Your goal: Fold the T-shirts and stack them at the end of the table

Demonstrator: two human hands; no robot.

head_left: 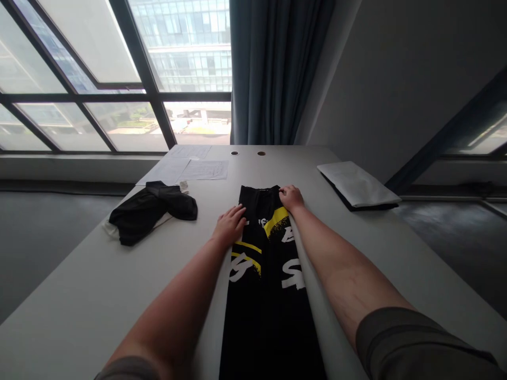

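A pair of black trousers (pixel 273 316) with yellow bands and white lettering lies lengthwise on the white table. Its waistband is at the far end, and its lower part runs out of the bottom of the view. My left hand (pixel 230 226) rests on the left edge below the waistband, fingers stretched out. At the far right corner, my right hand (pixel 291 198) has its fingers curled in and pinches the edge of the waistband.
To the left is a crumpled black garment (pixel 146 211) with a white part. Printed paper sheets (pixel 204 169) lie behind it. A folded white-and-black item (pixel 358 184) sits at the right edge of the table (pixel 178 311). Beyond stand windows and a blue-grey curtain (pixel 273 74).
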